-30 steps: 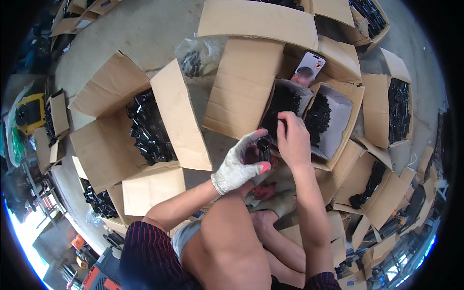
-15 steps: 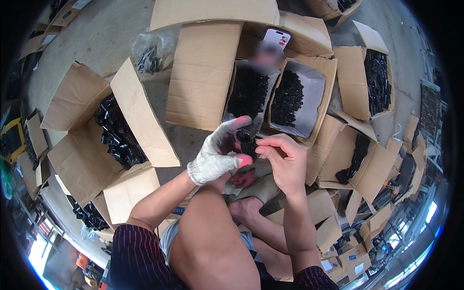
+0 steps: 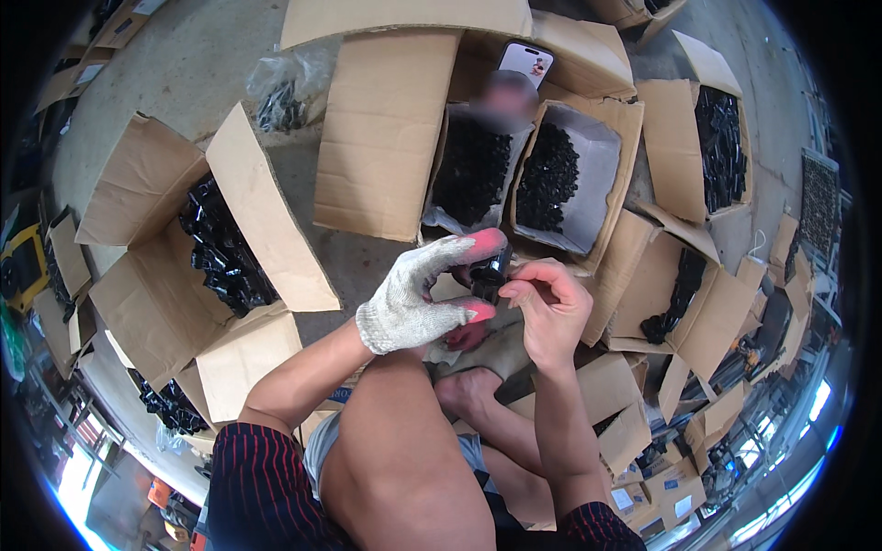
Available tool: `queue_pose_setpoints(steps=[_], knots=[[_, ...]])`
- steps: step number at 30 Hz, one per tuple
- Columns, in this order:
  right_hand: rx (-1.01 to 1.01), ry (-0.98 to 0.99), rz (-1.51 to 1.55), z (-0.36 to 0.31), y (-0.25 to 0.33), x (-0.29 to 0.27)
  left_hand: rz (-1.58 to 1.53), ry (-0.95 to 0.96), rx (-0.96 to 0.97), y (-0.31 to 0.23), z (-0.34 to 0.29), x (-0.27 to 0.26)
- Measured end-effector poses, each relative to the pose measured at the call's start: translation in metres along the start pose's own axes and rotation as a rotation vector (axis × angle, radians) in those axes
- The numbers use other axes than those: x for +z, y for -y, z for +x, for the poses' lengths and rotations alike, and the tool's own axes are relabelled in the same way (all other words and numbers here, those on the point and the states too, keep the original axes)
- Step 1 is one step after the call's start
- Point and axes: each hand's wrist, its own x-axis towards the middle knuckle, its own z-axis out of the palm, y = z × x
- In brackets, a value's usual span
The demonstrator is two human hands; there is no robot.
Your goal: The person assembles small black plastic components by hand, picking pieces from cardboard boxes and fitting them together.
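Note:
My left hand (image 3: 424,286), in a white knit glove with pink-red fingertips, grips a glossy black hollow plastic part (image 3: 490,270) between thumb and fingers. Bare, my right hand (image 3: 551,303) meets it from the right. Its thumb and forefinger are pinched at the part's right side; whatever small thing lies between them is hidden. Just beyond my hands stand two grey trays inside a cardboard box: the left tray (image 3: 439,219) is heaped with small black pieces (image 3: 471,174), and the right tray (image 3: 593,151) has similar small pieces (image 3: 548,174) along its left side.
A phone (image 3: 526,62) leans at the back of the tray box. To the left, an open carton (image 3: 152,285) contains glossy black parts (image 3: 225,253). More cartons with black parts (image 3: 719,151) stand on the right. A clear plastic bag (image 3: 285,87) lies on the floor at far left.
The black part has shifted slightly right and turned in my left hand. My right hand has moved a little right and down, still pinched beside the part.

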Motion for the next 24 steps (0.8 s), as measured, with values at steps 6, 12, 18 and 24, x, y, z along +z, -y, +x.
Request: queue_pose_setpoints(steps=[6,12,18,24], knots=[[-0.311,0.032,-0.380,0.002,0.010,-0.010,-0.014,0.009,0.076,0.014,-0.003,0.002],[-0.267,0.048,-0.358,0.001,0.016,-0.020,-0.036,0.060,0.051,0.007,0.003,0.006],[-0.257,0.060,-0.350,0.000,0.012,-0.018,-0.023,0.018,0.108,0.008,0.000,0.007],[-0.161,0.094,-0.301,0.005,0.010,-0.018,0.048,-0.028,0.149,0.000,0.004,0.012]])
